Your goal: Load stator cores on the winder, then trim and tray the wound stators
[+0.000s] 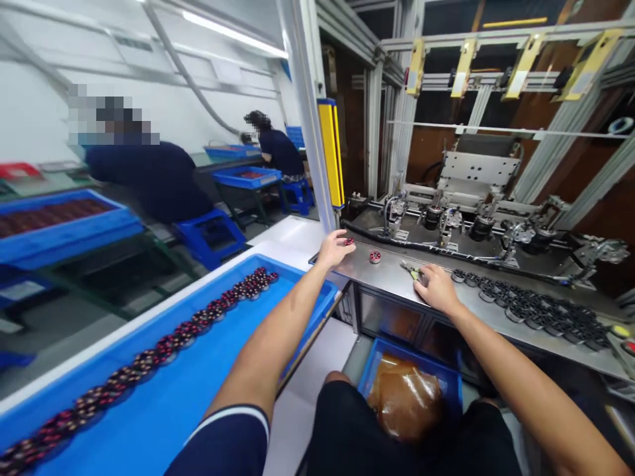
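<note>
My left hand (334,250) is closed on a small red and black round part (348,242) at the left end of the metal ledge (397,281). A second red part (375,257) sits on the ledge between my hands. In my right hand (436,287) is a pair of cutters with green handles (415,272), its tips pointing left. Rows of black round parts (536,307) stand on the ledge to the right of my right hand. Many red and black parts (169,347) lie in a long line in the blue tray (198,403) on my left.
Behind the ledge is a machine with several metal fixtures (451,221). A yellow bar (331,152) is fixed by an upright post. Below the ledge, a blue bin (370,370) holds a brown bag. Two people sit at the left among blue trays.
</note>
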{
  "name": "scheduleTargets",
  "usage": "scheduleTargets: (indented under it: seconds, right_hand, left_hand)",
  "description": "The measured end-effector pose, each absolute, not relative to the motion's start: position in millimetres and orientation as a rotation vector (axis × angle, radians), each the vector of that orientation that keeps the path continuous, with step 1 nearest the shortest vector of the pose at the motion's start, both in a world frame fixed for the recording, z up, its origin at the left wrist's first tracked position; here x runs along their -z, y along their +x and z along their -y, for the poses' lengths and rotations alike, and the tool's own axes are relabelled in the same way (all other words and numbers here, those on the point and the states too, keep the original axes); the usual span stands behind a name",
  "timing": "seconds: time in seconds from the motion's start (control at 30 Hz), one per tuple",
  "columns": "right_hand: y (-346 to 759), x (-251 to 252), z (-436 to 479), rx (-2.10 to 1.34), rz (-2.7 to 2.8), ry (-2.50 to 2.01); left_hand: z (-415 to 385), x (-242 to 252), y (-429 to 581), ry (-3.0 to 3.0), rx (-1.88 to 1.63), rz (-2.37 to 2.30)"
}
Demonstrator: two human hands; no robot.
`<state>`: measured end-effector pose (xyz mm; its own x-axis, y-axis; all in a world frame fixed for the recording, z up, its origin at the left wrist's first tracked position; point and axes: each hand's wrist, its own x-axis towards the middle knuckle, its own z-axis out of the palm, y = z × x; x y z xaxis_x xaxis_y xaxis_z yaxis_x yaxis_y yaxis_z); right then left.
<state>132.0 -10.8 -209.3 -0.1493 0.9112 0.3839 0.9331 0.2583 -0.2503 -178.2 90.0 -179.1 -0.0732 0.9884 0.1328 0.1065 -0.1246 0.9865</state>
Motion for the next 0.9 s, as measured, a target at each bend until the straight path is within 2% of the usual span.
scheduleTargets:
  seconds: [0.23, 0.43, 0.53, 0.6, 0.67, 0.9]
  right_hand:
    - [124, 197, 17, -0.204, 1.813, -1.473]
    - [110, 158, 90, -0.358, 1.794, -1.274]
    - [95, 143, 156, -0.687, 1.843, -1.173]
    - [88, 133, 191, -1.062, 1.692, -1.036]
    - [84, 125, 215, -1.286, 1.526, -0.972]
    - [98, 124, 238, -1.507, 1.383, -0.888]
  left_hand:
    - [-1, 130, -185, 1.406, -1.561, -1.161]
    - [125, 138, -136, 1.551, -1.736, -0.817]
    - [175, 153, -118, 1.822, -1.757, -0.673]
    - [197, 162, -108, 1.886, -1.726, -0.636]
    - [211, 168, -99, 1.886, -1.678, -0.613]
    - [231, 160, -79, 1.636, -1.545, -0.53]
